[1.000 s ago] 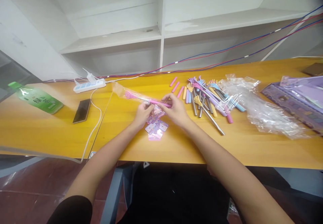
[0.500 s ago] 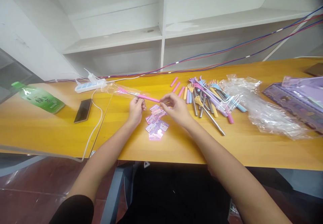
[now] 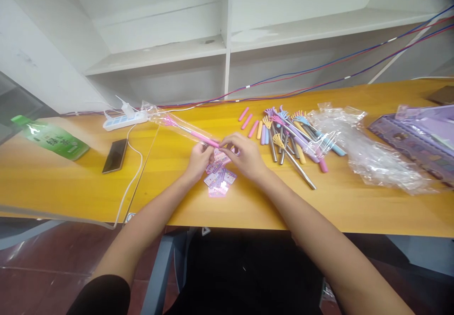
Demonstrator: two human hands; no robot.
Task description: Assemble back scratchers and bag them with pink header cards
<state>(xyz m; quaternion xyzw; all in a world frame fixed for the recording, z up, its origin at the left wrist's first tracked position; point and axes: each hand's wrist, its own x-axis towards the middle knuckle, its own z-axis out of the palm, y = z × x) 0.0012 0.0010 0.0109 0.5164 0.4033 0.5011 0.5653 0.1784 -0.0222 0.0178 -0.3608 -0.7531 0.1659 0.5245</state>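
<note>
A pink back scratcher lies slantwise inside a clear plastic sleeve, its hand-shaped head toward the upper left. My left hand is closed around the sleeve near the handle end. With thumb and fingers pinched, my right hand grips the same end, at the sleeve's mouth. Below both hands, small pink and purple printed cards lie in a loose pile, partly covered by my fingers. To the right is a heap of back scratchers with metal rods and coloured heads.
Loose pink handle tubes lie behind my right hand. Crumpled plastic sleeves and a purple printed box are at the right. At the left are a phone, a green tea bottle, a white power strip and its cable.
The back scratcher has slid further into the sleeve, toward the upper left, and tilts more steeply. My left hand moved left, then came back to the handle end; my right hand stays near that end.
</note>
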